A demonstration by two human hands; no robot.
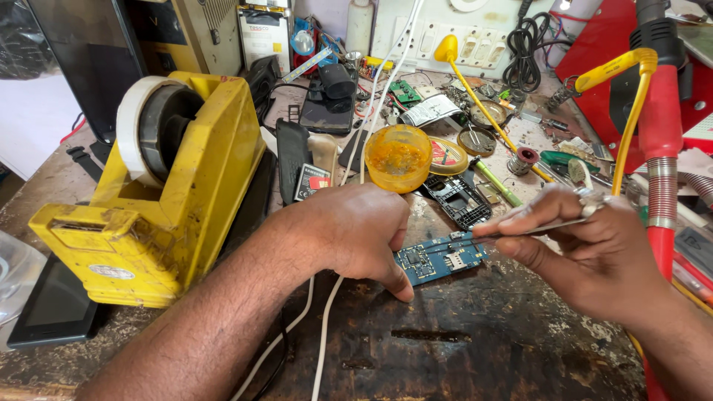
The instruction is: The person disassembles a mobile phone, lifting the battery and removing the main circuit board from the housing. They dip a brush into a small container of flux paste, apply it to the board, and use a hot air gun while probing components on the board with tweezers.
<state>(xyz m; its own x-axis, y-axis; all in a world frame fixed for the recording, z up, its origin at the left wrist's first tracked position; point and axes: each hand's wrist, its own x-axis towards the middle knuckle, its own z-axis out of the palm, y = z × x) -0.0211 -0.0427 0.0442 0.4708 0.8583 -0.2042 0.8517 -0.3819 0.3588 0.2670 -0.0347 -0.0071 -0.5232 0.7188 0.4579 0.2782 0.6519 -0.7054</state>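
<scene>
Two hands at work over blue circuit board [441,258], which lies flat on worn bench just right of yellow tape dispenser [160,193]. Board pinned by left hand [356,230], fingers curled down onto its left edge. Tweezers [520,230] pinched in right hand [594,256], tips brought onto board's right end. Orange tub [399,157] seen just behind board.

1. My left hand [356,230] is pinning the blue circuit board [440,258] to the tabletop [460,341].
2. My right hand [594,252] is pinching tweezers [520,232], tips touching the board.
3. A yellow tape dispenser [163,193] is standing left.
</scene>
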